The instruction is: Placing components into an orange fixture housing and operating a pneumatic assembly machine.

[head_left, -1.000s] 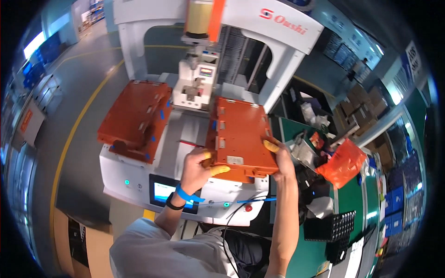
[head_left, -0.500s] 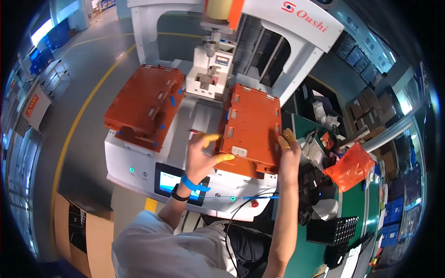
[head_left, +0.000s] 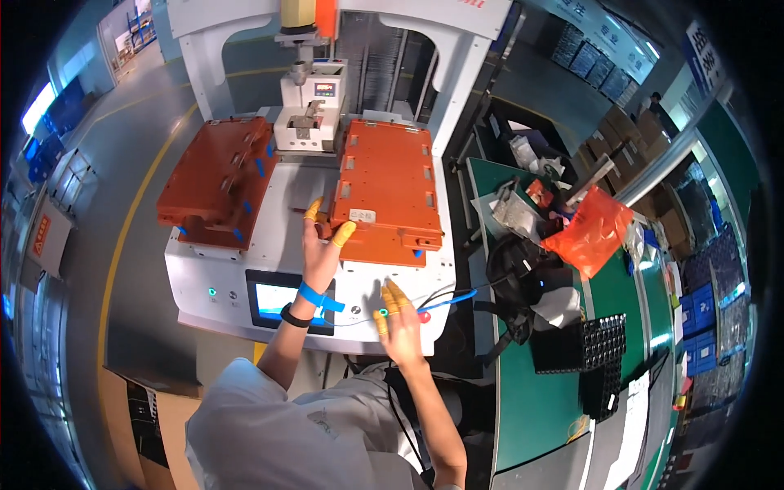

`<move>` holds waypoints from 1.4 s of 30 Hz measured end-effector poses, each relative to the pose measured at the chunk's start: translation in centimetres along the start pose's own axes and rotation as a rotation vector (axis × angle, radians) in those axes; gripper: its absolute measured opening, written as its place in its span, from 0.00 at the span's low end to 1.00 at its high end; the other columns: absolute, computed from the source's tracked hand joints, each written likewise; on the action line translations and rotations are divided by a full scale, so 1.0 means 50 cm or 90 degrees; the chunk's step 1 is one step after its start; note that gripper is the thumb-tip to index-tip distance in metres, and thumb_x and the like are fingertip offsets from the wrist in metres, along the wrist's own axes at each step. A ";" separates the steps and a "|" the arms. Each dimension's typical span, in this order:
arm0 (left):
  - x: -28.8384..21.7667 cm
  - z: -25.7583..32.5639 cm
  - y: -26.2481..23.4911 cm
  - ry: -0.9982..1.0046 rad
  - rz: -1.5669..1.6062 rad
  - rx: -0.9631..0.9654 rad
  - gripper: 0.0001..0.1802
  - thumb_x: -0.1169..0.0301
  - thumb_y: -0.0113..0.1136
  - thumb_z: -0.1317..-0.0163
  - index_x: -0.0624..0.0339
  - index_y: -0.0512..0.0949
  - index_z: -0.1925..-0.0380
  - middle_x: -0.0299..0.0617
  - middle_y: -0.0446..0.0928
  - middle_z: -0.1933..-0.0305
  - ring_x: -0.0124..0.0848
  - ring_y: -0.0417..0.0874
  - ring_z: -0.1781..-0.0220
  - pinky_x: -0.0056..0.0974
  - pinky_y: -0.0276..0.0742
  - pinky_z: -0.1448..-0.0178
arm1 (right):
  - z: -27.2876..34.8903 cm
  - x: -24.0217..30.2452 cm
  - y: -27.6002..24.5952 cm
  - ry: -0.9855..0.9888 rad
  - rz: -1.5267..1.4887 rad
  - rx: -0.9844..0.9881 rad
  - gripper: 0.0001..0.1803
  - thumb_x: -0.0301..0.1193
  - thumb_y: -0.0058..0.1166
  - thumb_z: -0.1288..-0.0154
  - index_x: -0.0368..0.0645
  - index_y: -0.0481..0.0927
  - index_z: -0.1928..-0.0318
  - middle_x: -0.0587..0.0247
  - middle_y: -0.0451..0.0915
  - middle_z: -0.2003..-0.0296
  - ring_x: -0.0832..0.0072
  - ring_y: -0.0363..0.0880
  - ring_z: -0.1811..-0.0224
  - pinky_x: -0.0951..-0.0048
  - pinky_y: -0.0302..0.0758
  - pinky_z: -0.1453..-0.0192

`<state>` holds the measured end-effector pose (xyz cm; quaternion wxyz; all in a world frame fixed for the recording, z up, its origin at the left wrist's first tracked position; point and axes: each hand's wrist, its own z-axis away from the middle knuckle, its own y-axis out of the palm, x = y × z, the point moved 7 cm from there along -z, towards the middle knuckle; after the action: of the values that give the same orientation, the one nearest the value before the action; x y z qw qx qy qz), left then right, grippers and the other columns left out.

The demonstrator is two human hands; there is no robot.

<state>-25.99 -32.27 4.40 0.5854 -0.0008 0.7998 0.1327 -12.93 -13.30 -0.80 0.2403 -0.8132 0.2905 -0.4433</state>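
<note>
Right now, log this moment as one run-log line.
left hand: touching right orange tray edge | right hand: open, at white machine front, holding nothing | left orange tray: untouched

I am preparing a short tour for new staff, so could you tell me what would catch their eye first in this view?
Two big orange fixture plates stand out on the white machine: the left orange plate sits tilted at the left, and the right orange plate lies flat at the centre. The left hand, with yellow finger cots, rests at the right plate's near-left corner, while the right hand is at the machine's front panel. A crumpled orange bag lies on the green bench.
</note>
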 end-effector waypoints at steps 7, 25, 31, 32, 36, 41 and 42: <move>0.050 0.090 -0.026 0.093 -0.023 -0.256 0.32 0.55 0.46 0.18 0.63 0.59 0.25 0.46 0.63 0.29 0.37 0.63 0.27 0.40 0.53 0.22 | 0.122 -0.014 0.062 -0.045 0.144 0.123 0.36 0.41 0.60 0.31 0.23 0.72 0.34 0.37 0.62 0.25 0.45 0.52 0.18 0.44 0.58 0.20; 0.034 0.104 -0.214 0.077 -0.051 -0.371 0.25 0.67 0.45 0.21 0.67 0.64 0.29 0.49 0.64 0.29 0.41 0.65 0.26 0.42 0.56 0.21 | 0.181 0.012 0.107 -0.015 0.222 0.075 0.41 0.32 0.64 0.39 0.24 0.63 0.29 0.34 0.64 0.28 0.45 0.52 0.19 0.41 0.48 0.17; -0.084 0.077 -0.288 0.222 -0.292 -0.404 0.25 0.80 0.36 0.25 0.65 0.66 0.30 0.49 0.67 0.33 0.39 0.69 0.31 0.41 0.60 0.23 | 0.161 -0.015 -0.024 -0.048 0.169 -0.033 0.35 0.24 0.64 0.45 0.35 0.74 0.34 0.50 0.79 0.55 0.54 0.77 0.47 0.46 0.62 0.27; -0.095 0.066 -0.309 0.264 -0.374 -0.421 0.24 0.77 0.37 0.24 0.64 0.66 0.30 0.48 0.68 0.34 0.38 0.70 0.32 0.41 0.62 0.25 | 0.167 -0.020 -0.054 -0.044 0.186 -0.061 0.34 0.23 0.64 0.47 0.34 0.76 0.36 0.51 0.78 0.58 0.55 0.76 0.50 0.48 0.66 0.31; -0.037 -0.005 -0.543 0.222 0.001 -0.436 0.17 0.69 0.43 0.24 0.63 0.76 0.43 0.42 0.78 0.49 0.34 0.78 0.47 0.40 0.72 0.36 | 0.177 -0.031 -0.153 -0.045 0.226 -0.145 0.25 0.25 0.65 0.49 0.41 0.82 0.47 0.55 0.79 0.60 0.56 0.76 0.52 0.49 0.64 0.30; -0.016 -0.049 -0.583 0.185 0.037 -0.445 0.16 0.60 0.49 0.25 0.60 0.79 0.53 0.38 0.79 0.59 0.31 0.79 0.60 0.37 0.77 0.58 | 0.214 -0.106 -0.175 0.035 0.236 -0.220 0.10 0.26 0.63 0.44 0.39 0.83 0.61 0.54 0.81 0.57 0.57 0.77 0.47 0.44 0.61 0.25; -0.007 -0.058 -0.601 0.126 0.071 -0.453 0.16 0.58 0.51 0.26 0.58 0.79 0.54 0.36 0.78 0.62 0.28 0.77 0.64 0.36 0.74 0.63 | 0.215 -0.113 -0.169 0.040 0.240 -0.220 0.09 0.27 0.63 0.43 0.39 0.83 0.61 0.54 0.81 0.56 0.57 0.77 0.46 0.44 0.61 0.25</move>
<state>-23.87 -61.96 -0.80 0.4605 -0.1735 0.7551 0.4333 -3.94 -1.93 -3.91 0.1669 -0.7595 0.5158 -0.3596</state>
